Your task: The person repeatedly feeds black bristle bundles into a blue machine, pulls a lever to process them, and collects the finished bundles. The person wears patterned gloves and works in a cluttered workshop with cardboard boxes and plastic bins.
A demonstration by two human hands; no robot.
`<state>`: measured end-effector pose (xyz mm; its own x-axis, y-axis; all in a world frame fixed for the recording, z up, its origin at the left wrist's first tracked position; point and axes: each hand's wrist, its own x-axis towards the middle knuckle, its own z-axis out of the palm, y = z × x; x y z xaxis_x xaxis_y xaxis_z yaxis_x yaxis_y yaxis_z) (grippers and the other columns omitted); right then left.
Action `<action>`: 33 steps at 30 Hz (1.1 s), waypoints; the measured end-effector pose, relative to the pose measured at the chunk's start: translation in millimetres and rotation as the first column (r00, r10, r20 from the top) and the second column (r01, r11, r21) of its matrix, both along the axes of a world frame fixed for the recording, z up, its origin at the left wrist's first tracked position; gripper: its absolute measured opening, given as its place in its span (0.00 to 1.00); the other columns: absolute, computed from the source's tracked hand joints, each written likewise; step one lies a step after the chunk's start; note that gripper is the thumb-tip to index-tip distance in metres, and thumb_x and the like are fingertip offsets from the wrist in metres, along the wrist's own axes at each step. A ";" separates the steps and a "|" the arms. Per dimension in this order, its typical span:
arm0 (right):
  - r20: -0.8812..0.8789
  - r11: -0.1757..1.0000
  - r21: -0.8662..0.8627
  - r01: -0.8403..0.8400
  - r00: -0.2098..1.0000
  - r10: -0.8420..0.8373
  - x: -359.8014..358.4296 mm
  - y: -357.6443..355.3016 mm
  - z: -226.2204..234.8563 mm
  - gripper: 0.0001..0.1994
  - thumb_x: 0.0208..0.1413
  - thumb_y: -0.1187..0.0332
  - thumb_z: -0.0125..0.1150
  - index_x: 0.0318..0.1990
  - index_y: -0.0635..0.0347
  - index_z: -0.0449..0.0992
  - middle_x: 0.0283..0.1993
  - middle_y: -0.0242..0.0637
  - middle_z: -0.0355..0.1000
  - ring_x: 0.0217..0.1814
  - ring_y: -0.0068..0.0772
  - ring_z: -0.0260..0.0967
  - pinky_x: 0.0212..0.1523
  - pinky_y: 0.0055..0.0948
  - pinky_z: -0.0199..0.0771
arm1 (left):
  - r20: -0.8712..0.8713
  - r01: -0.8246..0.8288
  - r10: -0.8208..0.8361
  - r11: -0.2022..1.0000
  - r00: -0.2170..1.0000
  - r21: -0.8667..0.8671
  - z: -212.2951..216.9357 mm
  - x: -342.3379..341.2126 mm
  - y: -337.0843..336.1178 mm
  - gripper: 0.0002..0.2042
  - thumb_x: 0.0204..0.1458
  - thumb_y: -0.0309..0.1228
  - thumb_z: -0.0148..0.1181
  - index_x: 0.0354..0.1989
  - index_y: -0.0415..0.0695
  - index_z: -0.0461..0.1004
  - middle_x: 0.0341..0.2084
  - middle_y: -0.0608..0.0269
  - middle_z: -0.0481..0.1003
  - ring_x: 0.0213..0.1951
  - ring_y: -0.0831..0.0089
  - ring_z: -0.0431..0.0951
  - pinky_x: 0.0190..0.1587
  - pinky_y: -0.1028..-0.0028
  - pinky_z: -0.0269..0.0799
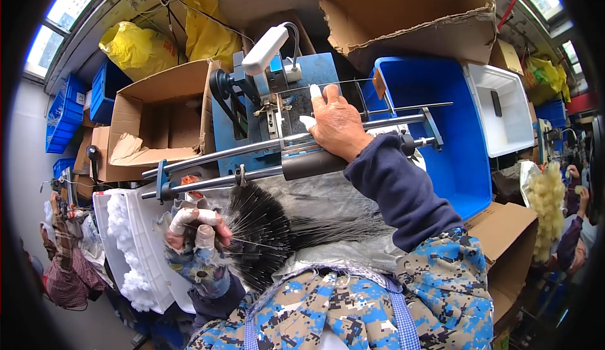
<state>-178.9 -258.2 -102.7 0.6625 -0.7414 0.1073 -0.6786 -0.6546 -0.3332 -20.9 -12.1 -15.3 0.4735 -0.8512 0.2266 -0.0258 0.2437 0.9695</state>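
Note:
My left hand [200,229], its fingers wrapped in white tape, is curled closed on thin wires beside a fanned-out bundle of dark, wire-like strands [259,230] on my lap. A patterned sleeve cover [205,274] is on that wrist. My right hand [337,123] reaches over the metal rails [258,150] of a blue bench machine [233,137]. Its fingers are spread, with white coverings on the index finger and thumb. The fingertips are at the machine's dark work plate [296,111], near a thin horizontal rod [337,84]. A white lamp head [266,50] hangs above the plate.
A blue bin [463,142] and a white tray [513,113] stand right. Cardboard boxes [161,113] are left, with a large one [435,41] behind. A white container [148,249] holds white fluffy pieces. Other people work at far left [72,268] and far right [570,243].

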 end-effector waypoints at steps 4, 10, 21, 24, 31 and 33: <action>0.044 0.999 -0.050 -0.014 0.999 0.016 29.1 16.6 -0.6 0.31 0.48 0.57 0.59 0.53 0.72 0.61 0.43 0.50 0.59 0.37 0.46 0.69 0.35 0.36 0.73 | -0.008 -0.048 0.048 0.999 0.999 -0.016 -0.1 -2.5 -2.3 0.12 0.53 0.24 0.54 0.46 0.39 0.66 0.26 0.52 0.73 0.22 0.73 0.73 0.18 0.81 0.66; 0.087 0.996 -0.053 -0.067 0.994 0.072 50.9 24.2 -3.9 0.31 0.47 0.56 0.60 0.50 0.73 0.60 0.41 0.50 0.60 0.34 0.44 0.70 0.29 0.36 0.74 | -0.013 -0.085 0.085 0.996 0.996 -0.012 -2.3 -9.0 -11.5 0.12 0.52 0.21 0.53 0.45 0.39 0.67 0.26 0.52 0.74 0.22 0.72 0.74 0.19 0.79 0.69; -0.082 0.943 -0.319 -0.089 0.994 0.066 -27.4 -32.4 30.2 0.16 0.44 0.64 0.62 0.40 0.63 0.72 0.40 0.39 0.64 0.43 0.39 0.61 0.40 0.37 0.61 | -0.160 -0.082 0.085 0.996 0.983 0.028 -21.9 0.5 -8.0 0.13 0.54 0.23 0.52 0.48 0.37 0.65 0.30 0.52 0.74 0.24 0.71 0.74 0.19 0.79 0.69; -0.218 0.907 -0.416 -0.071 0.976 -0.023 -21.7 -49.8 31.9 0.12 0.44 0.68 0.60 0.38 0.58 0.73 0.37 0.35 0.69 0.44 0.36 0.62 0.42 0.37 0.59 | -0.169 -0.046 0.041 0.999 0.985 -0.022 -21.6 -4.6 -14.4 0.15 0.54 0.23 0.51 0.51 0.38 0.63 0.31 0.50 0.74 0.24 0.70 0.75 0.20 0.80 0.69; -0.289 0.936 -0.194 -0.293 0.929 0.231 -48.4 -20.7 69.0 0.02 0.43 0.73 0.55 0.26 0.56 0.74 0.25 0.35 0.71 0.36 0.35 0.65 0.39 0.35 0.58 | -0.135 -0.186 0.168 0.973 0.977 -0.139 -11.2 24.0 14.5 0.16 0.55 0.24 0.50 0.53 0.41 0.62 0.27 0.48 0.74 0.22 0.67 0.75 0.17 0.77 0.72; -0.208 0.916 -0.097 -0.388 0.908 0.363 -73.0 15.8 92.5 0.06 0.42 0.72 0.56 0.29 0.61 0.74 0.24 0.37 0.70 0.33 0.35 0.65 0.38 0.35 0.59 | -0.098 -0.215 0.207 0.973 0.974 -0.084 -11.1 43.4 25.8 0.13 0.56 0.29 0.51 0.49 0.41 0.64 0.26 0.52 0.72 0.20 0.72 0.72 0.16 0.82 0.69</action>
